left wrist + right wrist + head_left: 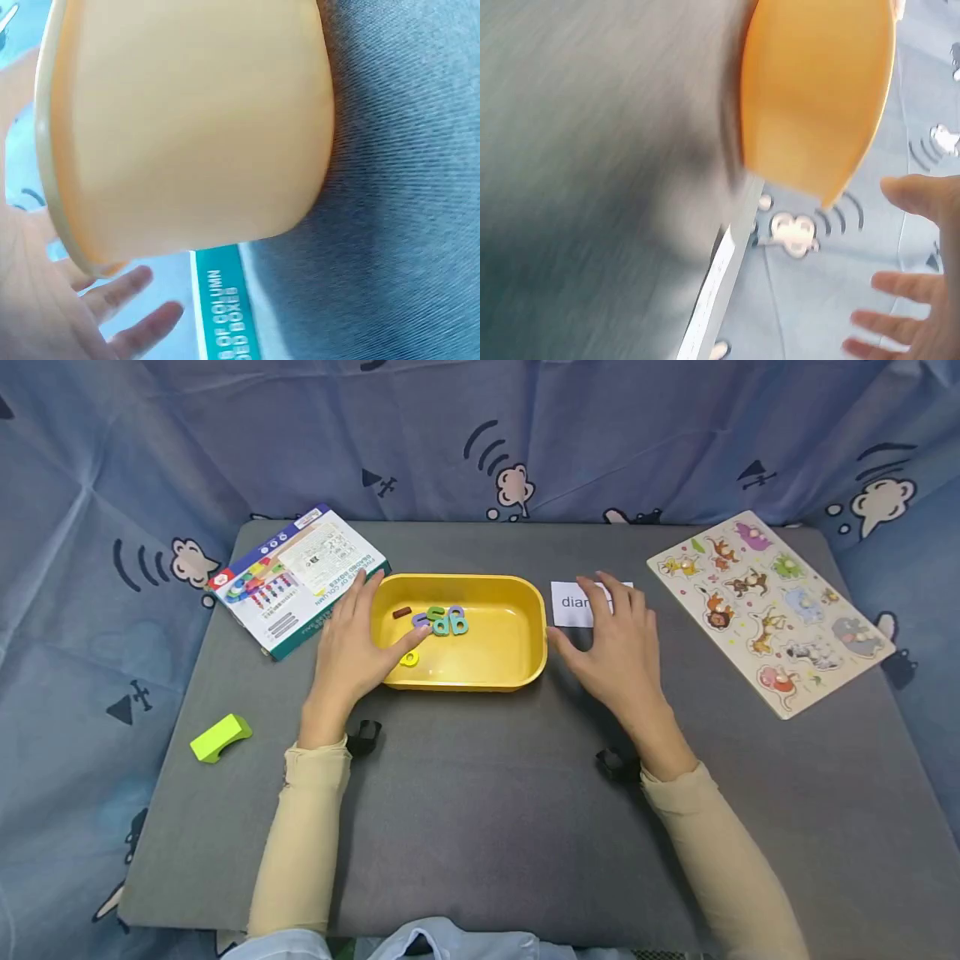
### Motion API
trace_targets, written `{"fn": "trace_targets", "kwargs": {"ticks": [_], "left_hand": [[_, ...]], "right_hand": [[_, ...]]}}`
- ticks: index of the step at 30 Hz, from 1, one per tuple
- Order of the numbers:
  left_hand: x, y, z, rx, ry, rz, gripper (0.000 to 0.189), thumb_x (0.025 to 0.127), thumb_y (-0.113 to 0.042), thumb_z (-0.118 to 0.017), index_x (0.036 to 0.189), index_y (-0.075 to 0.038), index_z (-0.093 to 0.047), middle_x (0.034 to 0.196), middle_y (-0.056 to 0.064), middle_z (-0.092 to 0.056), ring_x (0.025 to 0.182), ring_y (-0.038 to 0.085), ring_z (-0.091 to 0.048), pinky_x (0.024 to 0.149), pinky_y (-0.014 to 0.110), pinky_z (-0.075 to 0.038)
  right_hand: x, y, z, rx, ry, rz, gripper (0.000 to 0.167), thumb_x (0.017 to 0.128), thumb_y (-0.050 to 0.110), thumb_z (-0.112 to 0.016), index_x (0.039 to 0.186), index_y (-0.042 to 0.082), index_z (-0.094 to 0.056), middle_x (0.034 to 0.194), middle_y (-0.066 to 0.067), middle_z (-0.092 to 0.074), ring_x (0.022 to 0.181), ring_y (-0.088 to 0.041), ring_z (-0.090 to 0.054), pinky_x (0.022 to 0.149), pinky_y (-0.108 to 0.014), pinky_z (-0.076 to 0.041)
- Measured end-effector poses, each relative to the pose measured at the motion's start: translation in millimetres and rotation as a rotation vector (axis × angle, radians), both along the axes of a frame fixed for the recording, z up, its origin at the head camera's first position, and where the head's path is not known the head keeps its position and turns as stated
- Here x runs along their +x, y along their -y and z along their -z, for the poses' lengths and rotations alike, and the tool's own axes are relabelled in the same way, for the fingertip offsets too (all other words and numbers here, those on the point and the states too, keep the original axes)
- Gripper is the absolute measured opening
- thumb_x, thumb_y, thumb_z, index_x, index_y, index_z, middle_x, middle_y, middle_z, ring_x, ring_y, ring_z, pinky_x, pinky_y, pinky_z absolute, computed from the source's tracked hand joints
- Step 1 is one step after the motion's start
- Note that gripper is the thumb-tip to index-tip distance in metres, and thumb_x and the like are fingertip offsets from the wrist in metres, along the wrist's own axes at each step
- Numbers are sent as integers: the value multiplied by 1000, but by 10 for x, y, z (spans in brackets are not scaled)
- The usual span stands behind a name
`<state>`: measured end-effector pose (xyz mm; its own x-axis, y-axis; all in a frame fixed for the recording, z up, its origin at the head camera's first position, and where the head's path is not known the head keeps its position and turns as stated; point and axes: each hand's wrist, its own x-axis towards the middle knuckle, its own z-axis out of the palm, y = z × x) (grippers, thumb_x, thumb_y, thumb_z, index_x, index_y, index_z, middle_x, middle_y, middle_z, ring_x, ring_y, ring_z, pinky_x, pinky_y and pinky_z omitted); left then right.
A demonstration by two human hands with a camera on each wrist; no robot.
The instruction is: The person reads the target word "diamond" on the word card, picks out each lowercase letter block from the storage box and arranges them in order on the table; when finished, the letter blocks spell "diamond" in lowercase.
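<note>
A yellow tray sits mid-table with several small letters in it, among them teal letters, a yellow letter and a brown stick-like piece. My left hand is at the tray's left end, thumb over the rim, other fingers spread and fairly straight past the far corner. Whether it touches the rim, I cannot tell. Beyond the right end, my right hand is spread with nothing in it, its thumb close to the rim but apart in the right wrist view. Its fingers partly cover a white printed card.
A boxed toy lies at the back left, close to the left fingers. Nearer the left edge is a lime-green arched block. An animal puzzle board lies at the right. Patterned blue cloth hangs behind the grey table.
</note>
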<state>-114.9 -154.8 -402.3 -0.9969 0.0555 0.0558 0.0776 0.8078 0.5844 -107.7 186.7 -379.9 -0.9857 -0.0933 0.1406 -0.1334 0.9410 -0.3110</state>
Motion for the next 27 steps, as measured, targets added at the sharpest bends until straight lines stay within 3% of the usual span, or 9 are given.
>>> {"fn": "trace_targets", "kwargs": {"ticks": [6, 10, 14, 20, 27], "left_hand": [[-57, 41, 127, 249, 24, -21, 83, 105, -61, -51, 169, -14, -26, 174, 13, -31, 159, 36, -32, 129, 58, -25], [-69, 44, 192, 324, 55, -41, 77, 109, -56, -46, 169, -12, -26, 174, 14, -29, 160, 35, -30, 130, 56, -23], [-75, 43, 215, 334, 72, -56, 73, 110, -53, -45, 169, -13, -26, 175, 15, -29, 161, 36, -29, 130, 56, -22], [-66, 42, 228, 344, 101, -71, 73, 110, -53, -45, 169, -15, -25, 173, 17, -32, 158, 39, -34, 128, 59, -26], [-52, 41, 237, 357, 107, -90, 72, 110, -52, -45, 169, -17, -25, 172, 17, -33, 157, 39, -35, 128, 59, -27]], "right_hand": [[-105, 248, 0, -157, -79, -302, 57, 94, 24, -81, 144, 4, -60, 140, -20, -60, 126, -40, -51, 109, -56, -41], [-205, 421, 28, -218, -57, -445, 48, 92, 15, -82, 135, 3, -65, 131, -17, -66, 119, -35, -55, 105, -51, -45], [-309, 594, 53, -197, 53, -465, 46, 92, 14, -84, 133, 3, -68, 133, -14, -68, 128, -32, -57, 111, -48, -47], [-474, 801, 108, -67, 262, -473, 65, 93, 24, -84, 150, 8, -58, 147, -15, -61, 139, -33, -53, 118, -48, -43], [-602, 941, 190, -91, 266, -484, 62, 92, 23, -85, 148, 10, -60, 142, -13, -61, 129, -30, -57, 115, -46, -46]]}}
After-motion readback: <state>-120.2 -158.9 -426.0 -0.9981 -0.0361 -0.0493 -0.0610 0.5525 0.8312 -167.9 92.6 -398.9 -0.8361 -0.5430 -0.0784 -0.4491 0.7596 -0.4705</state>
